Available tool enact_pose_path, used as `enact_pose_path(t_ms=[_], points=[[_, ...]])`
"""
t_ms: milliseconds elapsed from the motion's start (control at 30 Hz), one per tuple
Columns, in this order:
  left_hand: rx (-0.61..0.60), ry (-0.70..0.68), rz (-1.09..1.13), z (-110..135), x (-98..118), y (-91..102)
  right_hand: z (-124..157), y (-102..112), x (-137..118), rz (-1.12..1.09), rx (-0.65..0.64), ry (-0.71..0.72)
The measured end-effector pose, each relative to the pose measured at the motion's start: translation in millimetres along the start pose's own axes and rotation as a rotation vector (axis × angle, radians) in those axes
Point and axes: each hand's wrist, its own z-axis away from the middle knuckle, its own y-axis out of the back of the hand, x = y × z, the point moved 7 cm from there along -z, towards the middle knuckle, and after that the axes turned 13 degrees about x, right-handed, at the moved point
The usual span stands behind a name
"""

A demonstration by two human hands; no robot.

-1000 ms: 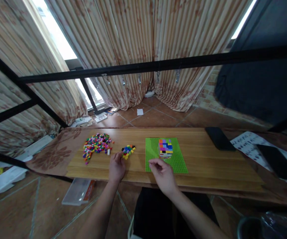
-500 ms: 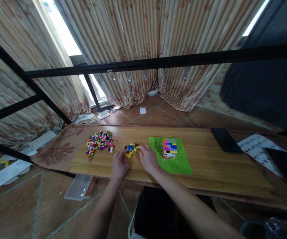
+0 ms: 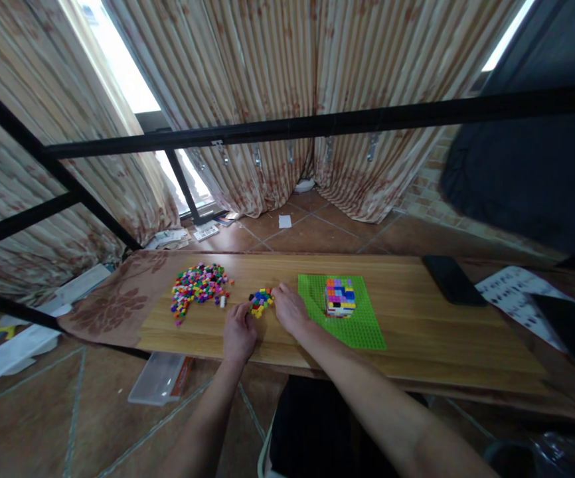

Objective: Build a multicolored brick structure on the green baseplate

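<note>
A small cluster of coloured building bricks (image 3: 260, 301), mostly yellow and blue, lies on the wooden board between my hands. My left hand (image 3: 240, 332) is at its lower left edge, thumb and fingers closed together. From the right, my right hand (image 3: 290, 309) reaches the cluster's edge with its fingers curled in a pinch. Whatever is between the fingertips of either hand is too small to make out. Right of my right hand, a block of stacked multicoloured bricks (image 3: 340, 297) stands on a green studded baseplate (image 3: 362, 335).
A large heap of loose bricks (image 3: 198, 285) is on the board's left, with a white piece (image 3: 222, 301) beside it. To the right lie a black phone (image 3: 454, 281), a printed sheet (image 3: 509, 289) and another dark device (image 3: 571, 328). A clear plastic box (image 3: 155, 378) sits on the floor.
My right hand has shifted slightly left and up along the small cluster's edge. My left hand stays at the cluster's lower left. The camera view has moved a little.
</note>
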Motion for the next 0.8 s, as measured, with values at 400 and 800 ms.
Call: enact_pose_path(t_ms=[400,800], points=[[-0.008,0.018,-0.005,-1.7,-2.7,-0.1,43.1,17.4,-4.7,-0.087,0.082,0.015],[-0.001,-0.01,-0.032,-2.5,-0.2,1.2,121.6,127.2,87.1,-0.367,0.499,-0.181]])
